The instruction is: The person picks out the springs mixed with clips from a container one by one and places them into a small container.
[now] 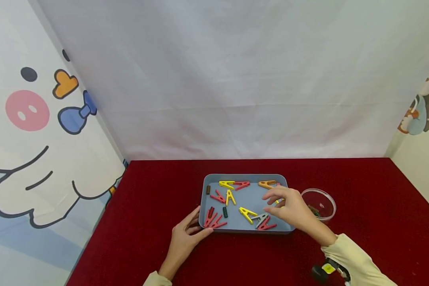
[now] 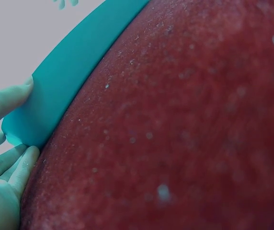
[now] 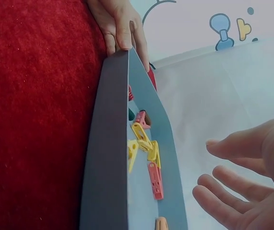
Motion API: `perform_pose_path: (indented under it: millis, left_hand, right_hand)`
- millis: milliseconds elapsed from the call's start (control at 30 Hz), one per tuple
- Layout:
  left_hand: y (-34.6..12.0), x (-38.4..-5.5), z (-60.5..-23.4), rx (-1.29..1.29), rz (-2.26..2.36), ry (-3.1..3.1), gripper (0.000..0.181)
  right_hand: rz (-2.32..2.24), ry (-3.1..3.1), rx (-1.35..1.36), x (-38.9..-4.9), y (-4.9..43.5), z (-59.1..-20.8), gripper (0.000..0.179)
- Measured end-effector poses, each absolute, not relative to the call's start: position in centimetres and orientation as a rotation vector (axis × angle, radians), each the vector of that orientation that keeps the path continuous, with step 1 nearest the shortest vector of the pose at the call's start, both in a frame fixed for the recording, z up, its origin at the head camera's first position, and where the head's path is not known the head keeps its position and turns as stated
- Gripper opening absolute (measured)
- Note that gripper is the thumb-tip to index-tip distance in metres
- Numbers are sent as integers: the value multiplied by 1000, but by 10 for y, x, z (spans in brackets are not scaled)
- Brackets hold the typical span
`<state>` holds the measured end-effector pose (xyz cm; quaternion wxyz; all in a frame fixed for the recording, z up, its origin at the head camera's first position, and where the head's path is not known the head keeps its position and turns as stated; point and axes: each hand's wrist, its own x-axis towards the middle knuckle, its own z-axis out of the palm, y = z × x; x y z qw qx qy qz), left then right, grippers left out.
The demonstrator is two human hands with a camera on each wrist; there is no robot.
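Note:
A shallow blue-grey tray [image 1: 243,202] holds several red, yellow, grey and orange plastic clips, with a few small coil springs [image 1: 225,212] at its left. My left hand [image 1: 186,230] holds the tray's near left corner; its thumb lies on the near wall, its fingers at the left side. In the left wrist view, that thumb and the fingers touch the tray wall [image 2: 65,76]. Over the tray's right part hovers my right hand [image 1: 289,206], fingers loosely bent and apart, partly covering a yellow clip. The right wrist view shows this hand [image 3: 247,177] with nothing between thumb and fingers.
A clear round dish [image 1: 325,194] with springs stands right of the tray, partly behind my right wrist. Dark red cloth [image 1: 157,186] covers the table. A white curtain [image 1: 250,79] hangs behind it, and printed cartoon panels stand at both sides.

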<state>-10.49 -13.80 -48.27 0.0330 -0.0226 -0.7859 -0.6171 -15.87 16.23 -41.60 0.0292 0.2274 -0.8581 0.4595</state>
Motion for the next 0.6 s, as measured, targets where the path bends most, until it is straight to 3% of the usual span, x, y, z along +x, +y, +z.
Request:
perform_pose_path:
  millis: [600]
  left_hand:
    - [-138, -105, -483, -72, -1904, -2415, 70]
  right_hand:
    - [1582, -2638, 715, -165, 145, -431, 22]
